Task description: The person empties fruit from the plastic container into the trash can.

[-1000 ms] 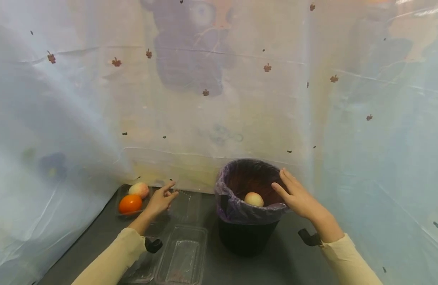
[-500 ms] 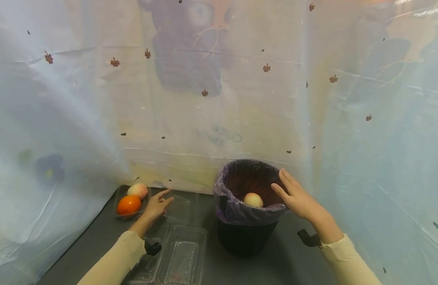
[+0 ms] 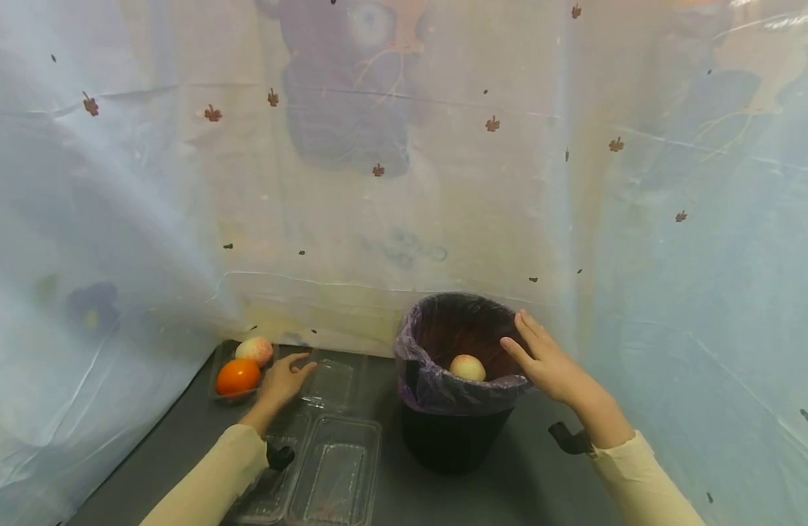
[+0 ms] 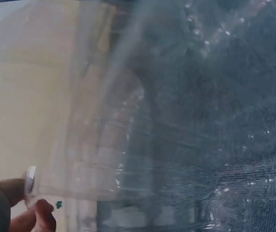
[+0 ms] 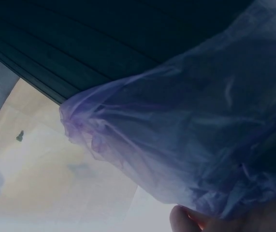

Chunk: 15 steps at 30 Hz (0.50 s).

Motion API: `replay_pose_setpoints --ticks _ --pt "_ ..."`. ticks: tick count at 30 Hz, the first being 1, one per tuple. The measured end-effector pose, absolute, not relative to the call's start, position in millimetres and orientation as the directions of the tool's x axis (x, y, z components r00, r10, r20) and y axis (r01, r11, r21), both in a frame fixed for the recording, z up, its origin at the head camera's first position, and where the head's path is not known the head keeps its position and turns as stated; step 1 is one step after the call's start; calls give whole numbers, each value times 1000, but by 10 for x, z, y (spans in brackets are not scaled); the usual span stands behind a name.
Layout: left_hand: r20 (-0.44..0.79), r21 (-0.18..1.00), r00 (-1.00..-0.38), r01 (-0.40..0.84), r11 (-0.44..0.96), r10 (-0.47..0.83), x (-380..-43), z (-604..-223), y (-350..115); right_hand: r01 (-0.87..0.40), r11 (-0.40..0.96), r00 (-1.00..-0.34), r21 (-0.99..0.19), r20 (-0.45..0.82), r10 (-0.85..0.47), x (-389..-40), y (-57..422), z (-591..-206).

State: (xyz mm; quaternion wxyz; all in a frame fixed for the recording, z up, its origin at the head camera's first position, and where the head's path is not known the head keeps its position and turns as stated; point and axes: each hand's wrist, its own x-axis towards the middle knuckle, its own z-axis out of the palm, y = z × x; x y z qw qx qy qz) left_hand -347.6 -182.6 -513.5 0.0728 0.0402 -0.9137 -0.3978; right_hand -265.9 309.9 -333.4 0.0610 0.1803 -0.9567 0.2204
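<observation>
My left hand (image 3: 282, 380) is at the back left, beside two fruits. In the left wrist view its thumb and fingertips pinch the edge of a clear plastic container part (image 4: 87, 179), whose panel (image 3: 332, 383) stretches to the right of the hand in the head view. Left of the hand, a peach (image 3: 254, 351) and a glossy round orange fruit (image 3: 238, 377) sit in a clear tray. My right hand (image 3: 555, 365) rests on the right rim of a black bin (image 3: 456, 438), fingers straight against its purple liner (image 5: 176, 135). Another peach (image 3: 467, 367) shows inside the bin.
Two more clear plastic trays lie on the dark table (image 3: 516, 489) at the front: one tray (image 3: 334, 471) left of the bin, the other tray (image 3: 266, 497) partly under my left sleeve. A printed plastic curtain (image 3: 404, 204) hangs behind and at both sides.
My left hand has moved slightly left and its thumb and fingers have drawn closer together. The clear panel beside it shows more fully. The right hand stays at the bin.
</observation>
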Motion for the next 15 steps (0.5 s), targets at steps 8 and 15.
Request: replay_pose_setpoints --ticks 8,15 --pt "122 652 -985 -15 758 -125 -3361 -4960 -1877 -372 837 -927 -402 198 -318 -2666 3109 -3326" --pt "52 652 -994 -39 757 -96 -3270 -4847 -2095 -372 842 -928 -392 193 -320 -2666 3105 -3326"
